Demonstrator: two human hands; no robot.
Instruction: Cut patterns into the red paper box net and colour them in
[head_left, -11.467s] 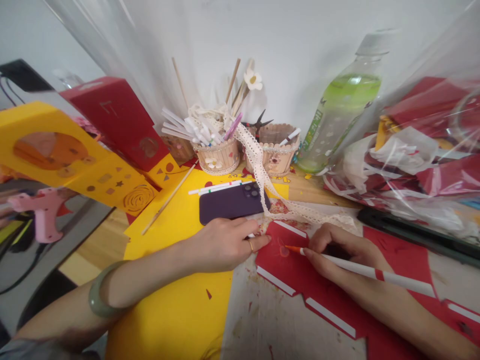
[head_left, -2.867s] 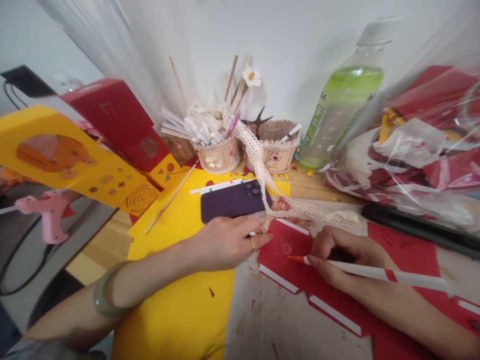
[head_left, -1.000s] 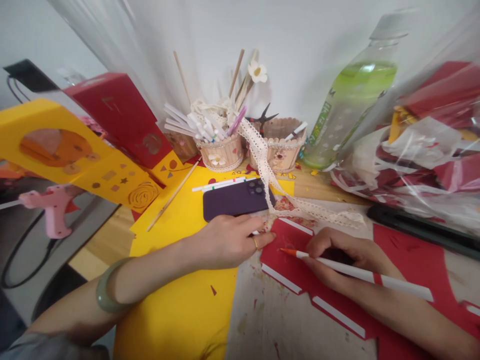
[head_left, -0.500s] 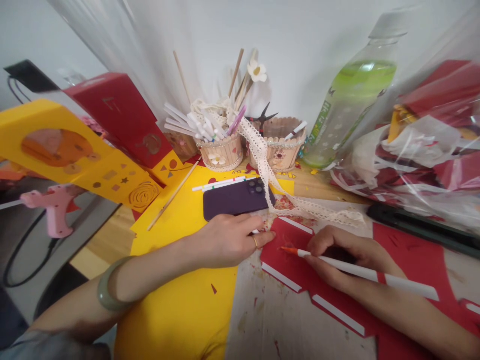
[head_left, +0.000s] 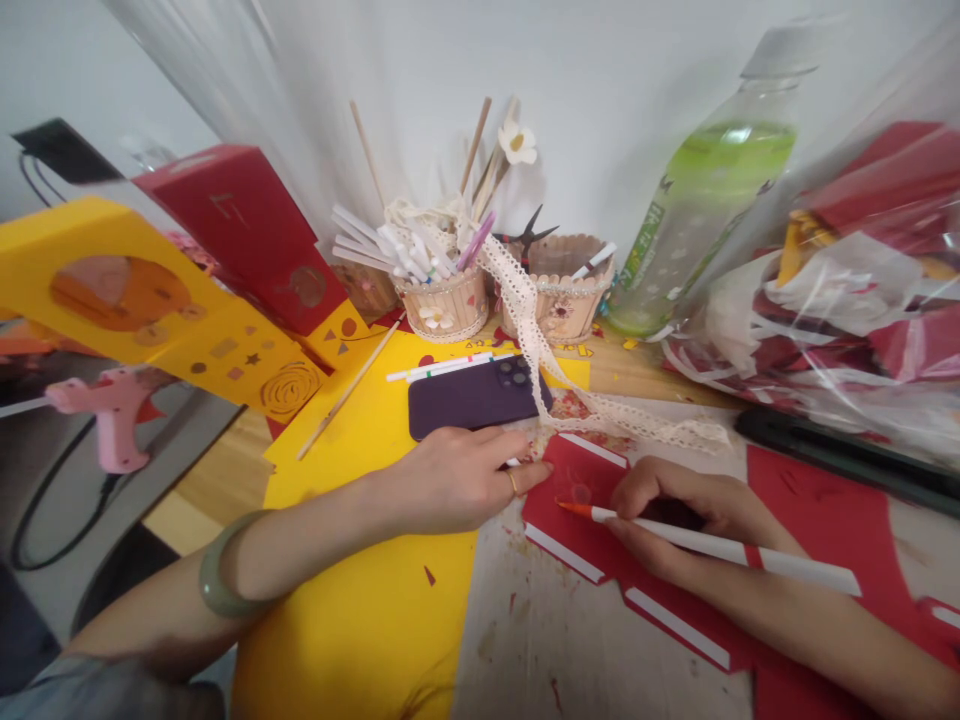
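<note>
A yellow card sheet (head_left: 360,610) covers the near left of the worktable, and a red card cutout with white strips (head_left: 592,540) lies to its right, running off toward the lower right corner. Behind them, a clear bag of red paper scraps (head_left: 840,330) fills the right side, beside a bottle of green drink (head_left: 697,220). A red and yellow punched card (head_left: 210,300) leans at the left. A purple phone (head_left: 476,405) lies face down on the yellow sheet, with a strip of cream lace (head_left: 555,385) trailing across its right end from two craft-stick pots (head_left: 446,305).

The left hand (head_left: 457,480) rests palm down, fingers loosely together, fingertips pressing the left edge of the red cutout just in front of the phone. The right hand (head_left: 675,520) pinches an orange-tipped white pen (head_left: 712,545), its tip touching the red card beside a small drawn circle.
</note>
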